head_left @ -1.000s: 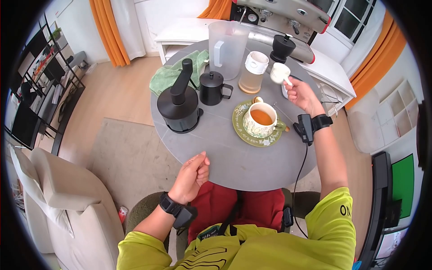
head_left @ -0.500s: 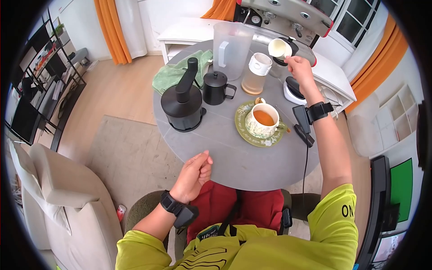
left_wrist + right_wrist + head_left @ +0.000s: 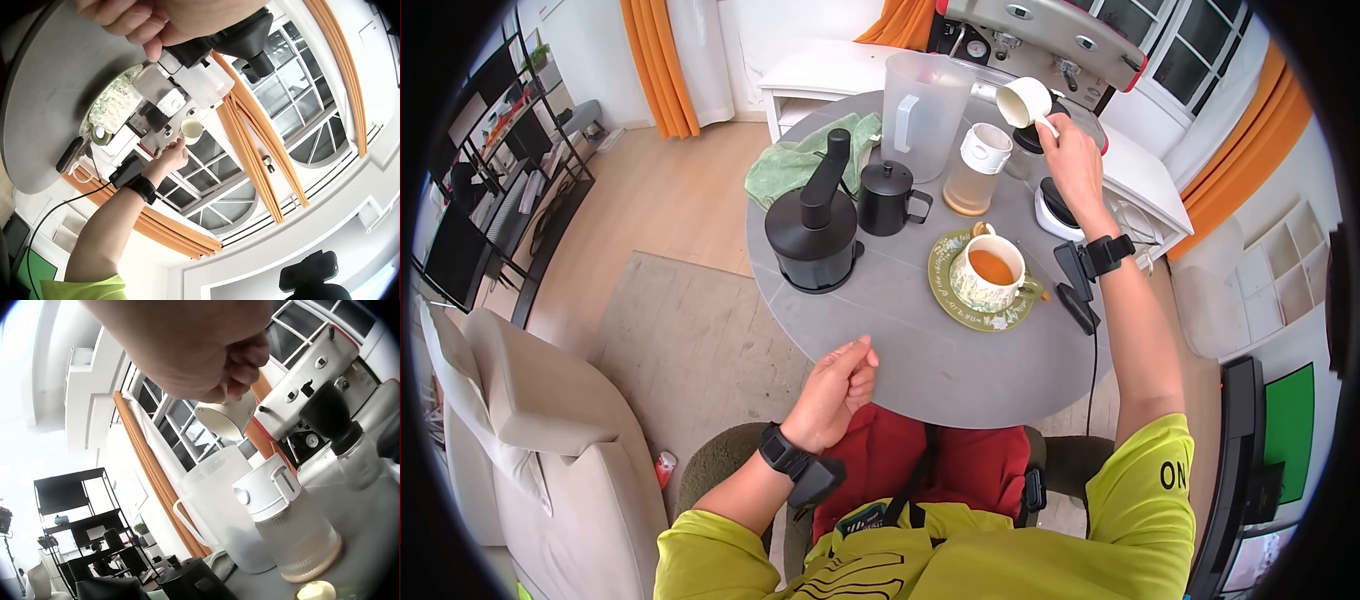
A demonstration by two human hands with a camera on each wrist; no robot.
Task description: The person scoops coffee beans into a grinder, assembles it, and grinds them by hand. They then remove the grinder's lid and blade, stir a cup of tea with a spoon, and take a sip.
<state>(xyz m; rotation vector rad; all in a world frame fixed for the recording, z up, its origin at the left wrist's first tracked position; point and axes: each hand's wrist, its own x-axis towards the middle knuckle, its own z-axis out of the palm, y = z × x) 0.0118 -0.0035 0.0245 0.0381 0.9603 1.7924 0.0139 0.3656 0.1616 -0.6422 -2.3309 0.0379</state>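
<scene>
Cup point(image 3: 1022, 103) moved outward, handle point(image 3: 1051, 127) pinched in right hand's grip point(image 3: 1074, 165), partly hiding black grinder point(image 3: 1028, 139).

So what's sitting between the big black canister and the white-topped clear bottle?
The small black lidded jug stands between them; the head view shows it.

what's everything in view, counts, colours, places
Table: 1, grey, centre
Saucer: 1, green, on table
Cup: 1, cream and green, on saucer
Pitcher: 1, cream, in right hand
Jug: 1, translucent, table back
Glass: 1, clear, beside jug
Lidded pot: 1, black, beside canister
Canister: 1, black, table left
Cloth: 1, green, behind canister
Grinder: 1, black, beyond glass
Coffee machine: 1, silver, behind table
Armchair: 1, cream, left
Curtains: several, orange, background
Left hand: 1, bare, table edge
Right hand: 1, bare, raised
</scene>
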